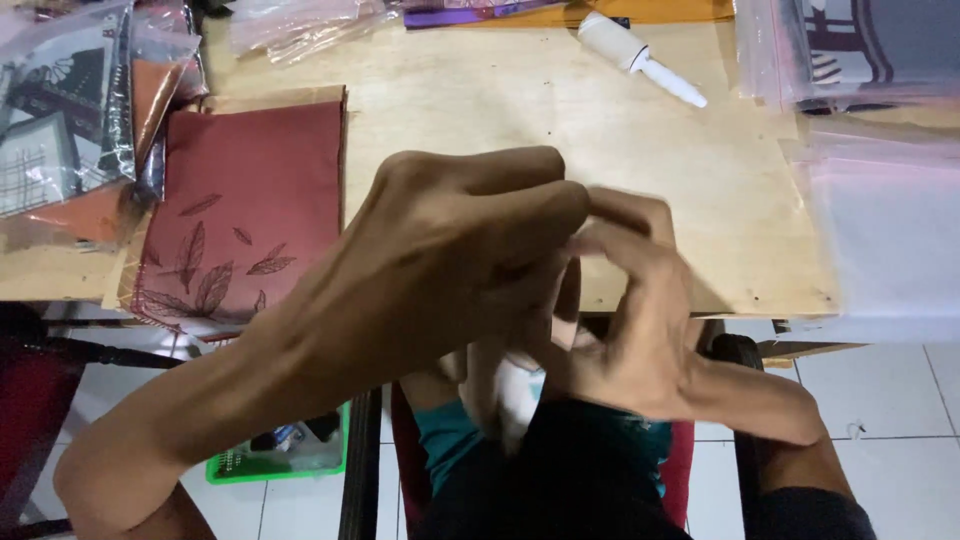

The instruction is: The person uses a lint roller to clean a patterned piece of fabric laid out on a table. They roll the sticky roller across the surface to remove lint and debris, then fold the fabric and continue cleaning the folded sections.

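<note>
Two hands meet over the near edge of a wooden table [640,180].

Left hand [470,240] and right hand [630,320] curl together around something small and pale [520,385], seemingly pinched between fingertips; blur hides what it is. A rust leaf-print cloth [245,200] lies left, a white lint roller [640,55] farther back.

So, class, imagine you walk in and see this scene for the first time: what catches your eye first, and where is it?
The two hands meet at the centre, the left hand and the right hand pressed together at the near edge of the wooden table; what the fingers pinch is too blurred to tell. Left of them lies a dark red cloth with leaf drawings. A white lint roller rests at the table's far side.
</note>
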